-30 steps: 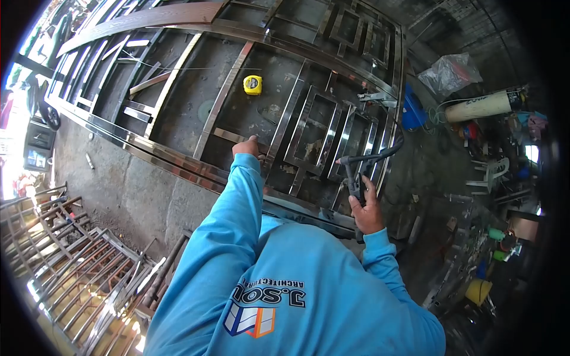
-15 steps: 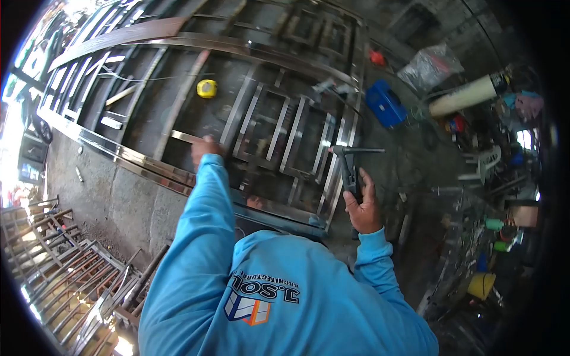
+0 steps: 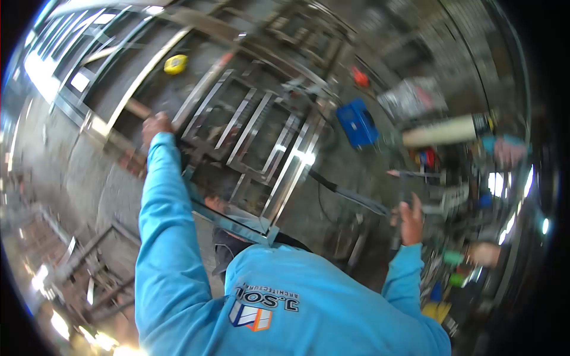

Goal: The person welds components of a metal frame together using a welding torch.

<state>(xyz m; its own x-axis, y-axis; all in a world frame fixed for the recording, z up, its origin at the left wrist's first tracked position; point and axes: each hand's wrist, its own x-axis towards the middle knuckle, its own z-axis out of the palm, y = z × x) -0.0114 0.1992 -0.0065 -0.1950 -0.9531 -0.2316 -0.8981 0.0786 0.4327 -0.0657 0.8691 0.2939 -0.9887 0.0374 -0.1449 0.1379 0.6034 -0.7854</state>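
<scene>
Person's right hand (image 3: pixel 411 219) has a dark T-shaped torch-like tool (image 3: pixel 405 187) gripped and stuck out sideways, probably so it clears the shiny silver metal frame (image 3: pixel 250 127) lying in front. Left hand (image 3: pixel 157 129) is at the bars, maybe for steadying; too blurry to tell if it's gripping tbh.

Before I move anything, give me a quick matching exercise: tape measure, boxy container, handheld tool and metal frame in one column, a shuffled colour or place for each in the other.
Column one:
1. tape measure
2. boxy container
3. handheld tool
4. metal frame

Column two:
a. blue
b. by the left grip, with shiny bars
c. yellow
d. in the right grip

Right pairs: 1-c, 2-a, 3-d, 4-b
</scene>
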